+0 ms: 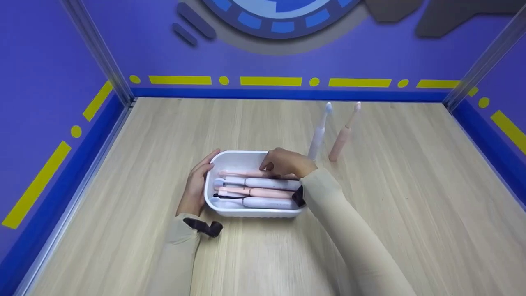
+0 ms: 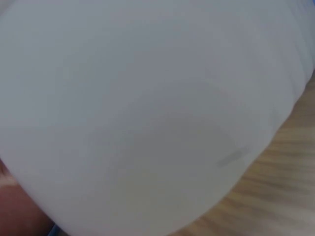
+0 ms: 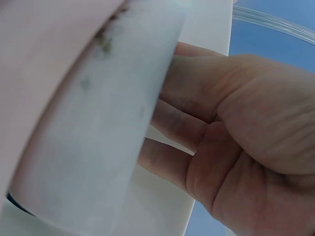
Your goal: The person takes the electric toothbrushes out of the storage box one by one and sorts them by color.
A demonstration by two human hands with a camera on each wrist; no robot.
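In the head view a white plastic bin (image 1: pixel 254 213) holds several electric toothbrushes lying side by side. White toothbrushes (image 1: pixel 267 202) alternate with pink ones (image 1: pixel 267 193). My left hand (image 1: pixel 194 185) holds the bin's left end, its digits at the rim and back corner; the left wrist view is filled by the bin's wall (image 2: pixel 147 113). Inside the bin's back part, my right hand (image 1: pixel 287 161) bends its fingers down at the rearmost pink toothbrush (image 1: pixel 238 174). Close up, the right fingers (image 3: pixel 170 157) reach behind a white handle (image 3: pixel 103 123), which hides their tips and any grip.
Behind the bin, to its right, a white toothbrush (image 1: pixel 317 139) and a pink toothbrush (image 1: pixel 340 144) stand upright on the wooden table (image 1: pixel 402 185). Purple panels (image 1: pixel 287 61) enclose the table at the back and both sides. A dark cable-like piece (image 1: pixel 228 197) lies among the bin's contents.
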